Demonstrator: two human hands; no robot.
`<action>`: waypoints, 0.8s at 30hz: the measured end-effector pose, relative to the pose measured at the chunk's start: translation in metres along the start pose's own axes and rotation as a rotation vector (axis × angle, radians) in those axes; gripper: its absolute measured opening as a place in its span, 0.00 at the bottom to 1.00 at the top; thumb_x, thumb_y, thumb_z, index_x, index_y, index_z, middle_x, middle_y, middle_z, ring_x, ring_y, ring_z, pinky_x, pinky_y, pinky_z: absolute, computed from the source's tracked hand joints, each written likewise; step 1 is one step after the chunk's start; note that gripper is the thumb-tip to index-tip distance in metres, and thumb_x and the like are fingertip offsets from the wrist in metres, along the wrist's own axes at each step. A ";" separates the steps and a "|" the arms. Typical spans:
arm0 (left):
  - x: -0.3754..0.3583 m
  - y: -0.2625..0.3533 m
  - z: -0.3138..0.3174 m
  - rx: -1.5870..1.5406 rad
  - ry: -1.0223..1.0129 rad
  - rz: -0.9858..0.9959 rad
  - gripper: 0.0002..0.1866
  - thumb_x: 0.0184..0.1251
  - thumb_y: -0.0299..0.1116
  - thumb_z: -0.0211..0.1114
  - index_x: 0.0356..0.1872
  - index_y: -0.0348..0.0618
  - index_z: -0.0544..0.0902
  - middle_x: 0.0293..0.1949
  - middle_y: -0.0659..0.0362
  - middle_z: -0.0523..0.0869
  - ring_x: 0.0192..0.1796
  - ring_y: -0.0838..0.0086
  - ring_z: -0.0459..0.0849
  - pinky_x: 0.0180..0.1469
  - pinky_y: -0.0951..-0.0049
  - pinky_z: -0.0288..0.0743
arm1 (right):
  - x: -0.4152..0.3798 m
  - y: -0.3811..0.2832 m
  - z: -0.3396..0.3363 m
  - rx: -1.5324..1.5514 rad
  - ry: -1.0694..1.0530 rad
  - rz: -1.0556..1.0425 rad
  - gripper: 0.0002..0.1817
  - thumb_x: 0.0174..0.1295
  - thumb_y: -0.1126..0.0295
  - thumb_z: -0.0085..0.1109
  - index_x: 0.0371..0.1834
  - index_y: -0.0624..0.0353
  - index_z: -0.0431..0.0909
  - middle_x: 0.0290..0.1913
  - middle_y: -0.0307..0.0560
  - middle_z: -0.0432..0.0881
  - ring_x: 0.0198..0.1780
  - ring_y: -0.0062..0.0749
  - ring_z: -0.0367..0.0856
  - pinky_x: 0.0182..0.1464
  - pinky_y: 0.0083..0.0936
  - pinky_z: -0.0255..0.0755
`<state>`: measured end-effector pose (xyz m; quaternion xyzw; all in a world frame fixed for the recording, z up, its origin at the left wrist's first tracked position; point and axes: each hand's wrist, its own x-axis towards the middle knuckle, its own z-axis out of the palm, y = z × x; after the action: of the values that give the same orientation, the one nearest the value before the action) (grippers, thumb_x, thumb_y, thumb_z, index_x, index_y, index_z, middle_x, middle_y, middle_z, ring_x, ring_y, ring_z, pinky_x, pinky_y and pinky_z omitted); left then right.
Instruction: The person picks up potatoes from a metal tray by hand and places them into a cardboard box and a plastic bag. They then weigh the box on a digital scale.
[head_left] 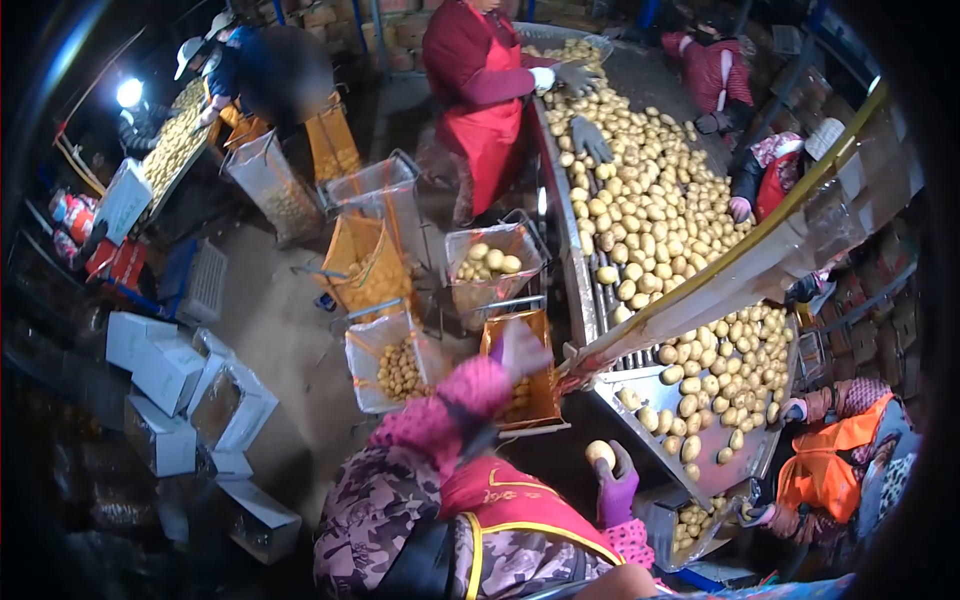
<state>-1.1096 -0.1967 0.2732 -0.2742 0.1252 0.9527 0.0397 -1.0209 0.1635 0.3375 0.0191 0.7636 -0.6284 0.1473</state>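
Note:
My right hand [618,488], in a purple glove, holds a potato [600,455] between its fingers in front of the metal sorting table. My left hand [522,350], also gloved, is stretched out over an orange mesh bag [545,375] hung on a frame. It is smeared by motion, so its fingers and anything in them do not show clearly. Potatoes [398,372] lie in the white bag left of that forearm. Close to my right hand, the table's chute [650,385] carries many loose potatoes [730,380].
A roller table [565,220] heaped with potatoes runs away from me. A person in a red apron [490,130] works beside it; another in an orange apron [835,455] stands right. More framed bags [495,290] fill the middle. White boxes [165,370] lie left. A slanting beam [740,265] crosses the table.

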 end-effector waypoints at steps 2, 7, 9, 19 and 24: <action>-0.020 -0.062 -0.047 0.187 -0.176 -0.275 0.23 0.82 0.50 0.60 0.66 0.47 0.79 0.59 0.51 0.84 0.58 0.51 0.86 0.71 0.39 0.73 | -0.003 0.007 0.004 0.065 0.092 -0.046 0.28 0.69 0.74 0.72 0.71 0.72 0.78 0.62 0.55 0.86 0.59 0.35 0.87 0.64 0.31 0.82; -0.097 -0.156 0.000 0.541 -0.206 -0.507 0.36 0.82 0.64 0.56 0.78 0.51 0.73 0.62 0.51 0.84 0.54 0.59 0.89 0.53 0.59 0.89 | -0.018 -0.001 0.007 -0.264 -0.131 -0.106 0.27 0.72 0.69 0.70 0.71 0.68 0.79 0.63 0.55 0.87 0.65 0.36 0.85 0.70 0.34 0.79; -0.084 -0.177 -0.007 0.444 -0.269 -0.637 0.28 0.85 0.59 0.55 0.70 0.51 0.81 0.50 0.57 0.89 0.41 0.70 0.89 0.41 0.72 0.87 | -0.020 -0.009 0.004 -0.090 -0.078 -0.046 0.24 0.74 0.71 0.68 0.71 0.68 0.79 0.63 0.54 0.87 0.64 0.33 0.86 0.69 0.32 0.79; 0.060 -0.206 0.074 0.040 -0.169 -0.585 0.31 0.83 0.61 0.55 0.58 0.40 0.82 0.46 0.54 0.89 0.36 0.76 0.84 0.32 0.80 0.81 | -0.079 0.032 -0.075 0.103 0.541 0.053 0.20 0.74 0.75 0.67 0.67 0.69 0.81 0.59 0.53 0.89 0.60 0.30 0.88 0.64 0.25 0.81; 0.007 -0.255 0.072 0.398 0.060 -0.575 0.37 0.80 0.66 0.56 0.63 0.36 0.82 0.51 0.47 0.92 0.36 0.69 0.89 0.31 0.76 0.83 | -0.108 0.090 -0.126 0.369 0.655 0.117 0.20 0.75 0.77 0.64 0.68 0.70 0.80 0.61 0.54 0.88 0.63 0.31 0.87 0.66 0.25 0.81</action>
<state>-1.1154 0.0679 0.2729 -0.3129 0.2270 0.8511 0.3552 -0.9233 0.3214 0.2993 0.2887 0.6419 -0.7064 -0.0746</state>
